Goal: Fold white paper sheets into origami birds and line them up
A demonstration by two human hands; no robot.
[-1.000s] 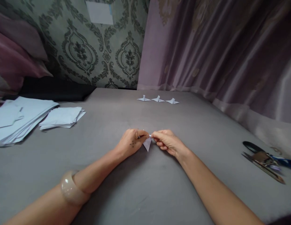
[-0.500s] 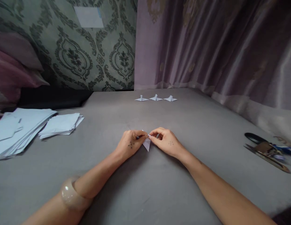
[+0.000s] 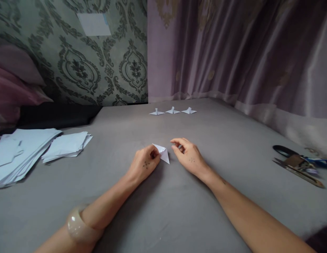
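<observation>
My left hand (image 3: 145, 160) pinches a small folded white paper (image 3: 164, 154) between thumb and fingers. The paper's pointed flaps stick out to the right of the fingertips, and its left end is hidden in the grip. Just right of the paper, apart from it, is my right hand (image 3: 188, 156), with thumb and index finger separated and nothing between them. At the far side of the table, three folded paper birds (image 3: 173, 110) stand in a row with their wings spread.
A stack of small white papers (image 3: 67, 144) lies on the left beside a pile of larger sheets (image 3: 29, 147). Behind them is a folded black cloth (image 3: 58, 115). Scissors (image 3: 297, 173) and other tools lie at the right on the grey table (image 3: 179, 218). Curtains hang behind.
My right hand has let go of the folded paper and drawn slightly away to the right, its fingers parting. My left hand keeps its hold, and more of the paper shows.
</observation>
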